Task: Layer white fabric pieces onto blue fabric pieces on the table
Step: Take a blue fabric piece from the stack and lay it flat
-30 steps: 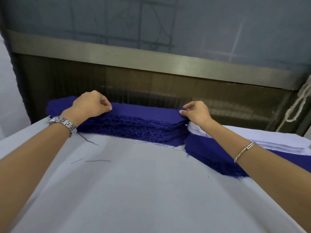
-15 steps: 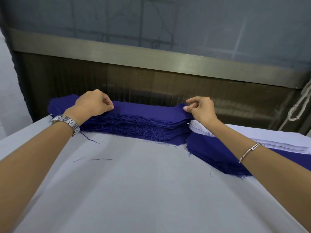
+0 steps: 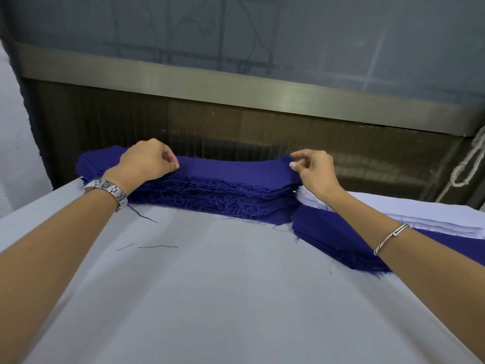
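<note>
Our left hand [image 3: 147, 164] and right hand [image 3: 315, 170] each pinch one end of the top blue fabric piece [image 3: 233, 169]; both grips hold it atop the blue stack [image 3: 210, 199] on the surface [image 3: 236, 285].

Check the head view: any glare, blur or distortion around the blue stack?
Head view: soft even light, no glare; blue stack threads sharp; left hand and right hand, pinching the top piece, sharp too; wide angle bows the rail; pane above looks hazy.
</note>
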